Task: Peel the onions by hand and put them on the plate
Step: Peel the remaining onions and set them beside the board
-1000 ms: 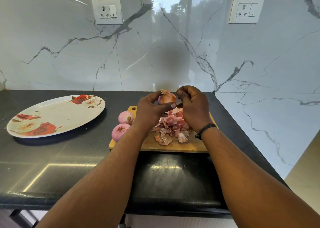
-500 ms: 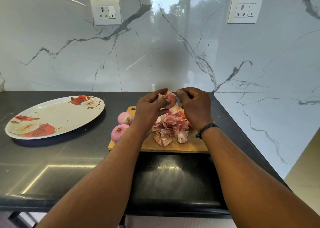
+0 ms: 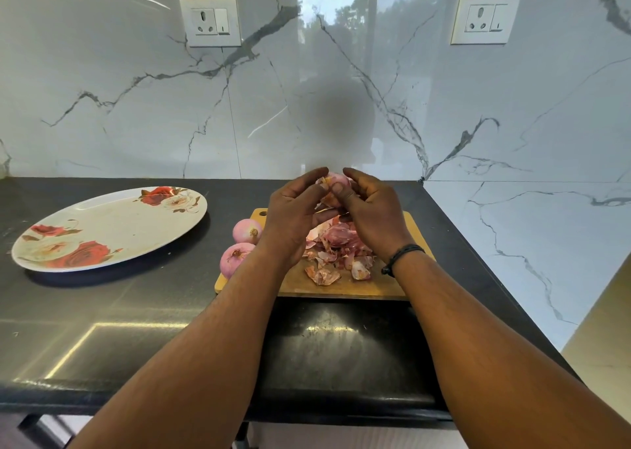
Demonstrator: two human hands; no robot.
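Note:
Above the wooden cutting board [image 3: 382,288], both hands hold one pink onion [image 3: 336,179] between them. My left hand [image 3: 293,216] grips it from the left. My right hand [image 3: 370,209] grips it from the right, thumb pressed on its front, where a loose flap of skin hangs. Most of the onion is hidden by fingers. Two peeled pink onions [image 3: 246,230] [image 3: 234,259] lie on the board's left edge. A pile of onion skins [image 3: 336,250] covers the board's middle. The oval floral plate [image 3: 102,230] sits at the left, with nothing on it.
The board and plate rest on a black stone counter [image 3: 136,312] that ends at a marble side wall [image 3: 529,243] on the right. A marble backsplash with two wall sockets [image 3: 210,20] [image 3: 485,17] stands behind. The counter's front edge runs just below my forearms.
The onion has turned in my hands: its brown papery top no longer shows and pale pink flesh faces up. Both hands have drawn closer together around it.

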